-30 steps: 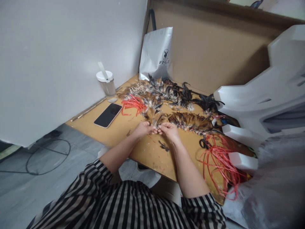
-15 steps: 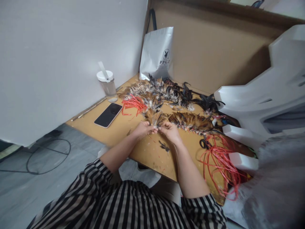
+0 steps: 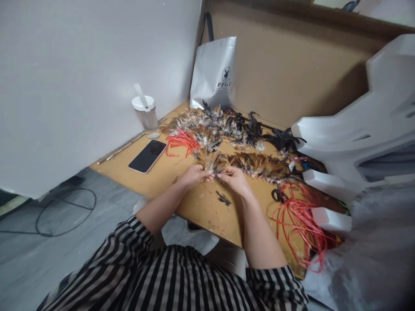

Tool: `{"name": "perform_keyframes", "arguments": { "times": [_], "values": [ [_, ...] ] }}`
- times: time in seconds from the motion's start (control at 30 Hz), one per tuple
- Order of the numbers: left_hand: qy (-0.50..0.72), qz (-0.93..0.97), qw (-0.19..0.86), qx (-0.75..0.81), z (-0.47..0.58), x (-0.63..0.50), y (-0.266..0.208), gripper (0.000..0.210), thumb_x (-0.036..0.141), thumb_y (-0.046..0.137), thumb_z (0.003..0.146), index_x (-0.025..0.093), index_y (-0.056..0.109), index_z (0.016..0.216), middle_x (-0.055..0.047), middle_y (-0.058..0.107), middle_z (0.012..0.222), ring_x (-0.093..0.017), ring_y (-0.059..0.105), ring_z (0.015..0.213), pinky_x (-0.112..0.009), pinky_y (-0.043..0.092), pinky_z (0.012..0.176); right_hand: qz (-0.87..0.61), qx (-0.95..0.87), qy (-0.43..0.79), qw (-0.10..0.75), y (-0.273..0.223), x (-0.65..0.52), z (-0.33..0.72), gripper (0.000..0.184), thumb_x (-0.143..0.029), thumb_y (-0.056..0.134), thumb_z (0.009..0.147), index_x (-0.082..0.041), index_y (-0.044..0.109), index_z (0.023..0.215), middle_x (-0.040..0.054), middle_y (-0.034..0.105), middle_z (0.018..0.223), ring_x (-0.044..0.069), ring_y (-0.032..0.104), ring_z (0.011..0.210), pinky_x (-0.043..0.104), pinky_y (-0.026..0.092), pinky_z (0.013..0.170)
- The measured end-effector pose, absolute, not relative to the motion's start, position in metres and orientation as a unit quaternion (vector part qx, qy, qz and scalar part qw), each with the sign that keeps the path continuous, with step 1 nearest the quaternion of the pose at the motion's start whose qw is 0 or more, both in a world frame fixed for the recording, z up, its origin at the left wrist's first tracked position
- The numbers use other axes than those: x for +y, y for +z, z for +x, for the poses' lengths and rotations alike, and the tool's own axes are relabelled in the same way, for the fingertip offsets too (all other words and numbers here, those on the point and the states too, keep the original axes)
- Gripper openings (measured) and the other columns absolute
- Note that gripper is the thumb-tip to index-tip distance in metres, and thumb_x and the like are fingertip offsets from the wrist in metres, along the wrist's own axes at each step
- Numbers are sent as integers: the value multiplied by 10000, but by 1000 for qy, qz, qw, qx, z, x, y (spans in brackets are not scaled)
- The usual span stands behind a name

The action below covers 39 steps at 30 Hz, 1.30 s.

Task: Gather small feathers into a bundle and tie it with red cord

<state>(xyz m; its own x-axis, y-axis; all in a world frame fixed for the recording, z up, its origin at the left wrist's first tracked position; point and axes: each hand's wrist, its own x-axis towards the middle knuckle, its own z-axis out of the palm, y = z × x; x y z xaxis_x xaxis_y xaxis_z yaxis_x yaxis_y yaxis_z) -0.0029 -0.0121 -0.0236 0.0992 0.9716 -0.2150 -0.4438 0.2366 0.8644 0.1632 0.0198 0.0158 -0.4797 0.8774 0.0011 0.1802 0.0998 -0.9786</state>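
Note:
Near the middle of the table, my left hand (image 3: 196, 175) pinches the base of a brown feather bunch (image 3: 212, 160). My right hand (image 3: 235, 179) is closed at the same base, its thumb and finger pressed together on the feathers' right side. Both hands' fingertips nearly meet. A row of brown feathers (image 3: 262, 164) lies just beyond my right hand, with reddish strips along its lower edge. One small dark feather tuft (image 3: 223, 199) rests on the table below the hands. Red plastic strips (image 3: 182, 141) lie in a bundle behind my left hand.
Feather bunches (image 3: 223, 123) line the table's back, before a silver bag (image 3: 212, 71). A phone (image 3: 147, 156) and a lidded cup (image 3: 147, 115) stand left. Black-handled scissors (image 3: 277, 195) and loose red strips (image 3: 300, 222) lie right, beside white foam pieces (image 3: 327, 218).
My right hand has shifted slightly to the right, and its fingers have straightened a little. My left hand and the feather bunch stay almost in place.

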Motion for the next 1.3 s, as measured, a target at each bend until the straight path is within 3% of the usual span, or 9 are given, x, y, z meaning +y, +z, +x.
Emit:
{"name": "perform_keyframes", "arguments": {
  "times": [0.23,0.6,0.77,0.93,1.3],
  "values": [
    [530,338,650,427,-3,-10,-29,261,264,751,600,56,621,691,-69,643,626,-76,567,519,-186,434,527,-404,-699,502,310,12,24,167,196,-329,645,641,-151,673,719,7,618,630,107,471,545,235,353,546],
    [489,404,630,447,-2,-10,-28,370,361,763,543,62,642,725,-68,655,630,-88,577,514,-201,445,529,-428,-710,465,310,11,23,164,132,-273,580,632,-148,559,595,-16,554,572,100,450,532,230,342,546],
    [490,416,624,444,-1,-9,-29,387,376,773,516,65,639,703,-59,646,602,-89,572,500,-200,445,515,-426,-679,494,337,2,24,159,134,-275,615,615,-152,564,606,-15,558,573,98,459,528,230,347,539],
    [513,388,626,440,-1,-10,-29,363,345,771,533,58,638,710,-59,645,603,-82,578,515,-183,439,521,-432,-607,575,337,-2,24,157,243,-371,654,633,-159,549,580,-46,483,460,66,363,416,215,267,434],
    [540,311,681,385,-3,-12,-24,271,248,773,558,57,639,695,-48,636,608,-57,555,521,-158,418,517,-398,-500,705,308,-2,26,161,239,-304,741,566,-138,660,717,13,625,612,60,487,457,188,369,435]
  ]
}}
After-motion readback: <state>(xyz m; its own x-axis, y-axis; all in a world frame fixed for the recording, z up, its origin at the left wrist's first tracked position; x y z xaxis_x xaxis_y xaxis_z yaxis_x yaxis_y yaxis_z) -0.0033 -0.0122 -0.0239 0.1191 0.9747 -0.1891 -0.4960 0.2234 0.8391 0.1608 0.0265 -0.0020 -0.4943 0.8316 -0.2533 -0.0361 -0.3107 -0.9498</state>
